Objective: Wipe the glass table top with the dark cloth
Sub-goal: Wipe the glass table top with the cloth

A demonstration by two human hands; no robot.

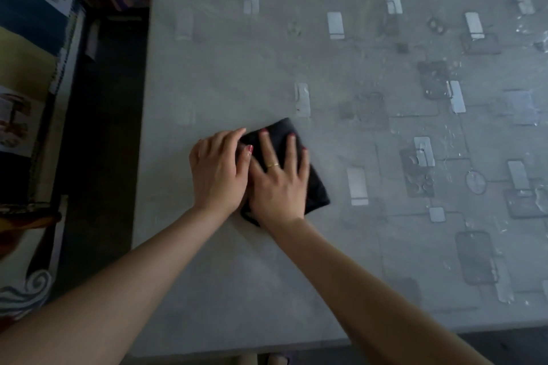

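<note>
A folded dark cloth [317,187] lies flat on the grey glass table top [225,74], left of the table's middle. My right hand [278,181] presses flat on the cloth with fingers spread and a ring on one finger. My left hand [218,170] lies beside it, its fingers over the cloth's left edge and partly over my right thumb. Most of the cloth is hidden under both hands; its far corner and right side show.
The right half of the table top carries a pattern of pale and dark rectangles with water droplets [530,29] on it. A dark floor strip [98,133] and colourful patterned fabric [26,47] lie to the left. The table's near edge [237,350] is close.
</note>
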